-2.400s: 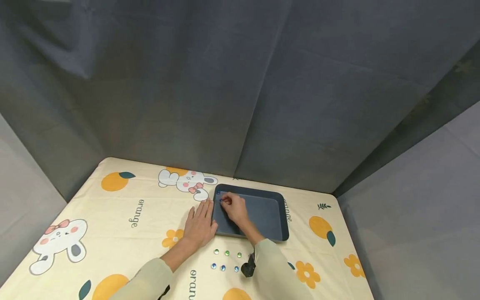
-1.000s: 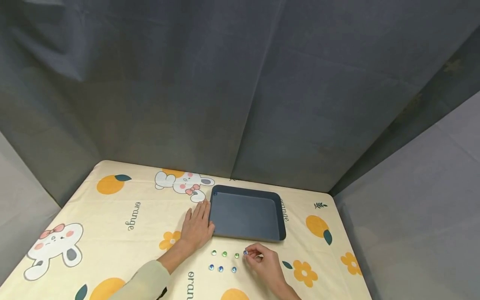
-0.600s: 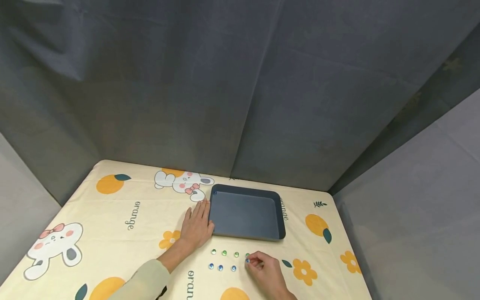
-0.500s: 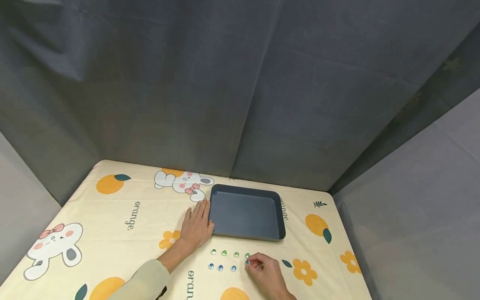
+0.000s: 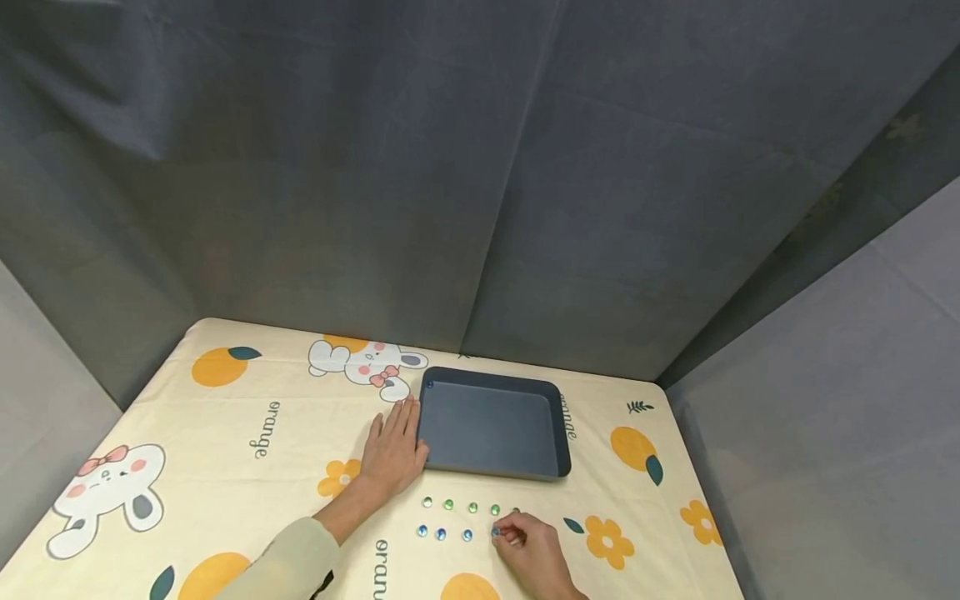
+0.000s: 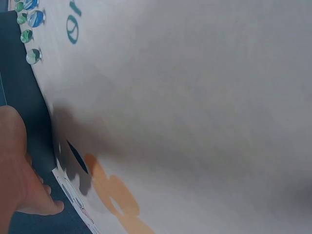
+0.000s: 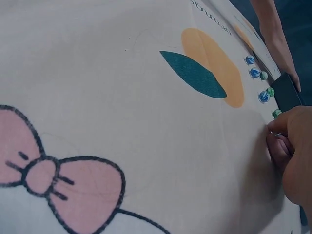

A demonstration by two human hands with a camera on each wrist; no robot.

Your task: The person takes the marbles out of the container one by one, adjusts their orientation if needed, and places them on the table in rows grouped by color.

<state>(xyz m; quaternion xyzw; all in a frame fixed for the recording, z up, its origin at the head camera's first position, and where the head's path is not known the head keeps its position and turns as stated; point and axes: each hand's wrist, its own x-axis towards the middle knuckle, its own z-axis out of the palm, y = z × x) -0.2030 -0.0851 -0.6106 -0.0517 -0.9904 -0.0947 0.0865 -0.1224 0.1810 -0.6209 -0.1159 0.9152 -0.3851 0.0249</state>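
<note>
My right hand [image 5: 534, 554] pinches a blue marble [image 5: 496, 532] between thumb and fingertips at the right end of a row of blue marbles [image 5: 441, 534] on the tablecloth. Above that runs a row of green marbles [image 5: 472, 507], whose rightmost one is partly hidden behind my right hand. My left hand [image 5: 392, 454] lies with fingers extended against the left edge of a dark rectangular tray [image 5: 491, 429]. One dark blue marble [image 5: 431, 384] sits in the tray's far left corner. In the right wrist view, my right hand [image 7: 297, 151] largely covers the marble it holds.
A cream tablecloth [image 5: 300, 475] printed with oranges, flowers and rabbits covers the table. Dark grey curtain [image 5: 360, 183] stands behind the table's back edge, and lighter panels [image 5: 847, 433] flank the sides.
My right hand has come out of the tray with a blue marble, passed over the right end of the green row and come down level with the blue row. My left hand has stayed by the tray.
</note>
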